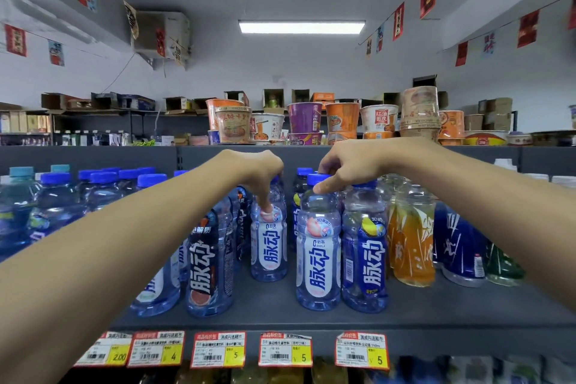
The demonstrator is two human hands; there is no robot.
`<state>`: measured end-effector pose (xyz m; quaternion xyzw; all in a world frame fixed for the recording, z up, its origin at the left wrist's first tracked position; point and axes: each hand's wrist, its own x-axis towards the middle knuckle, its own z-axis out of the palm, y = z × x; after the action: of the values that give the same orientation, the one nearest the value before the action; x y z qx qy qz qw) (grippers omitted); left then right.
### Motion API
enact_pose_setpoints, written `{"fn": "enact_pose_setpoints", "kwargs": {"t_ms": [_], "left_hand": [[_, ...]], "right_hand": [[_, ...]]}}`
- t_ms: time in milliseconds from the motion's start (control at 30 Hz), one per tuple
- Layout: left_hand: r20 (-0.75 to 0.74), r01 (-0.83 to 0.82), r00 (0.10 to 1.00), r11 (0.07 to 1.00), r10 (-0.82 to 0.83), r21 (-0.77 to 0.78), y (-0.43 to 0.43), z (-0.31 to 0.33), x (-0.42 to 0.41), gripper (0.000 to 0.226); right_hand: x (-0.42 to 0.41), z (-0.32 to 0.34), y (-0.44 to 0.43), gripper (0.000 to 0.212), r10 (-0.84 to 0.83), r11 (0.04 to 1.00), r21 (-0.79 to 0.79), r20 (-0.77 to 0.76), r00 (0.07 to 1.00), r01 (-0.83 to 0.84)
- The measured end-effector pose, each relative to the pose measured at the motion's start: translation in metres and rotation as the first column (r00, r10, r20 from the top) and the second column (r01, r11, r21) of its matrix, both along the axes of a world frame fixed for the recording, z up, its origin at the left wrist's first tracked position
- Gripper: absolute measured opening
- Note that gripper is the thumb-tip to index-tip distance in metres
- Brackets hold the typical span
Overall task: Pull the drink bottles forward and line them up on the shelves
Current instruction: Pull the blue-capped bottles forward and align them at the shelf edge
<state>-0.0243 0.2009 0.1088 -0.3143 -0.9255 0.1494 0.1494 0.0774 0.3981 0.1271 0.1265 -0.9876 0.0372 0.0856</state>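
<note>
Clear blue drink bottles with blue caps stand on a grey shelf [311,321]. My left hand [260,173] reaches over a white-labelled bottle [269,240] set further back, its fingers closed around the neck and cap. My right hand [346,167] rests on the cap of a white-labelled bottle [318,259] near the shelf's front, thumb pressed against its shoulder. Beside that one stands a dark-blue-labelled bottle [366,259]. A dark-labelled bottle [210,262] stands front left, under my left forearm.
More blue-capped bottles [103,187] crowd the left of the shelf. An orange drink bottle [413,237] and dark blue bottles [461,246] stand at right. Price tags [285,349] line the shelf edge. Instant noodle cups [304,117] sit on the top shelf.
</note>
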Motion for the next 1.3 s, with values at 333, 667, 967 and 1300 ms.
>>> {"fn": "enact_pose_setpoints", "kwargs": {"t_ms": [333,667,967,1300], "left_hand": [[0.007,0.017,1.0,0.999,-0.017,0.043,-0.002,0.0,-0.002,0.095],[0.019,-0.016,1.0,0.999,0.015,0.044,-0.003,-0.002,0.007,0.113],[0.071,0.078,0.992,0.96,-0.101,0.27,-0.046,0.008,0.039,0.101],[0.038,0.231,0.921,0.62,-0.388,0.75,-0.028,-0.084,0.093,0.113]], "right_hand": [[0.012,-0.007,-0.01,0.082,-0.021,0.995,0.093,-0.059,0.998,0.027],[0.007,-0.025,-0.027,0.101,-0.007,0.98,0.197,-0.101,0.995,0.027],[0.002,-0.029,-0.06,0.108,0.015,0.99,0.142,-0.122,0.992,0.002],[0.037,-0.079,-0.038,0.103,-0.002,0.991,0.107,-0.561,0.828,0.075]]}}
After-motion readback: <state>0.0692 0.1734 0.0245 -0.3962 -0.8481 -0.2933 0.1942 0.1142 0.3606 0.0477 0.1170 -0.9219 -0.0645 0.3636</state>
